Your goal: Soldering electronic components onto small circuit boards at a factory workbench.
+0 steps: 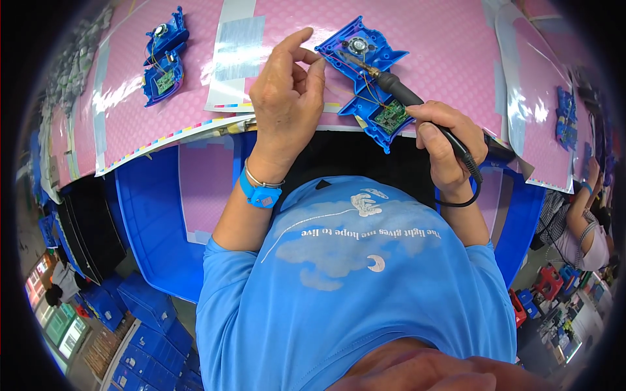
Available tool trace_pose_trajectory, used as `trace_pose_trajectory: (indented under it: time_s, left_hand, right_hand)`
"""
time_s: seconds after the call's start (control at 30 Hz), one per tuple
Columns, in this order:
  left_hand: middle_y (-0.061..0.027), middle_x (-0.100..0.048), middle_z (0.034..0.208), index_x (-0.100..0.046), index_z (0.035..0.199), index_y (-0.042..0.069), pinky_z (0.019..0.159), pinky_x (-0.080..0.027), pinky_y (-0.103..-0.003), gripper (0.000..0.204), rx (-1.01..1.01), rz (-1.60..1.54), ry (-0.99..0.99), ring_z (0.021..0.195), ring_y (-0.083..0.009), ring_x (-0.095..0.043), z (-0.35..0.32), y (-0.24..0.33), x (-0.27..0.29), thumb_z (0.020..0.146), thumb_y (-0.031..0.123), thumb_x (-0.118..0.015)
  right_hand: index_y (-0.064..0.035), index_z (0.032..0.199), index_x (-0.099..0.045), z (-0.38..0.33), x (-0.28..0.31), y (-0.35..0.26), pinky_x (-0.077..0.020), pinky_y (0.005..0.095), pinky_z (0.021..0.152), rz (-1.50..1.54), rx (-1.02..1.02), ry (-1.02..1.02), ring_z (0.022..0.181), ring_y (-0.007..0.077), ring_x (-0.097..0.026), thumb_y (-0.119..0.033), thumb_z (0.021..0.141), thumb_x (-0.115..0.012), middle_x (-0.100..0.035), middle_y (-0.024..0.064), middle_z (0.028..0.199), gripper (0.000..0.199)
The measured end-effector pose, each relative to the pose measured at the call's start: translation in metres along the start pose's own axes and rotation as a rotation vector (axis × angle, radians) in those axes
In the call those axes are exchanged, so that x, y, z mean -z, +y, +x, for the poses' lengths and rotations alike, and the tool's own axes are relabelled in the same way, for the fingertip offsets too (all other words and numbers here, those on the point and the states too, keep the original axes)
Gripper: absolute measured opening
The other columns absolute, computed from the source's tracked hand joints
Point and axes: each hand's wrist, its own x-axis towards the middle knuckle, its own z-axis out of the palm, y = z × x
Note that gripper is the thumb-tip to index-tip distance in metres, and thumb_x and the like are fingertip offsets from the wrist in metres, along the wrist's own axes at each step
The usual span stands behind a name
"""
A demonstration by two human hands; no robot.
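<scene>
Pink mat [417,26]; right hand [447,140] grips soldering iron [398,91]; blue housing [365,72].

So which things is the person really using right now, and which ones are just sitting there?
In use:
- left hand pinching a thin wire at the blue plastic shell
- right hand holding the soldering iron, tip on the shell near its round speaker
- green circuit board in that shell

Lying about:
- second blue shell, far left on the pink mat
- blue bins under the table

The right hand [442,146] holds a soldering iron [391,85] over a blue casing [365,72]; the left hand [285,98] pinches a wire beside it.
</scene>
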Motion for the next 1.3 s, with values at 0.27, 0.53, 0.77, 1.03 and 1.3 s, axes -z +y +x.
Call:
trace_pose_trajectory:
  time_s: [0.27, 0.53, 0.77, 1.03, 1.3]
  left_hand:
    - [-0.0060, -0.064, 0.087, -0.071, 0.110, 0.006, 0.056, -0.052, -0.033, 0.036, -0.228, 0.072, -0.172, 0.066, -0.0181, -0.066, 0.013, -0.004, 0.019, 0.077, -0.006, -0.072]
    - [-0.0068, -0.064, 0.093, -0.069, 0.100, 0.006, 0.057, -0.054, -0.033, 0.022, -0.513, 0.297, -0.392, 0.071, -0.0224, -0.069, 0.026, -0.004, 0.022, 0.079, 0.002, -0.071]
    - [-0.0040, -0.072, 0.095, -0.072, 0.096, 0.007, 0.056, -0.055, -0.028, 0.022, -0.574, 0.308, -0.249, 0.072, -0.0190, -0.072, 0.020, -0.008, 0.020, 0.076, 0.002, -0.080]
    - [-0.0057, -0.072, 0.096, -0.069, 0.095, 0.004, 0.058, -0.056, -0.028, 0.017, -0.561, 0.257, -0.225, 0.075, -0.0200, -0.072, 0.018, -0.011, 0.017, 0.080, 0.003, -0.077]
    - [-0.0066, -0.070, 0.100, -0.066, 0.097, 0.004, 0.060, -0.057, -0.030, 0.025, -0.545, 0.263, -0.271, 0.079, -0.0213, -0.072, 0.017, -0.014, 0.017, 0.075, 0.002, -0.077]
  right_hand:
    - [0.0115, 0.105, -0.069, -0.003, 0.006, 0.000, -0.0409, 0.0272, 0.056, 0.096, 0.074, 0.016, 0.060, 0.0139, -0.054, -0.008, 0.088, -0.058, -0.064, 0.0135, 0.077, 0.028]
    - [0.0069, 0.101, -0.073, -0.005, 0.011, 0.000, -0.0458, 0.0252, 0.051, 0.138, 0.089, 0.100, 0.056, 0.0134, -0.061, -0.004, 0.086, -0.062, -0.069, 0.0126, 0.074, 0.022]
    - [0.0050, 0.100, -0.074, -0.003, 0.006, 0.000, -0.0481, 0.0260, 0.052, 0.082, 0.035, 0.058, 0.056, 0.0131, -0.062, -0.006, 0.087, -0.062, -0.071, 0.0126, 0.077, 0.021]
    - [0.0033, 0.099, -0.075, -0.001, 0.002, 0.001, -0.0498, 0.0262, 0.054, 0.046, -0.049, 0.029, 0.057, 0.0135, -0.065, -0.008, 0.087, -0.063, -0.073, 0.0118, 0.078, 0.020]
    - [0.0076, 0.106, -0.072, -0.002, 0.001, -0.001, -0.0430, 0.0246, 0.056, 0.025, -0.078, 0.008, 0.060, 0.0115, -0.057, -0.015, 0.090, -0.062, -0.064, 0.0084, 0.072, 0.029]
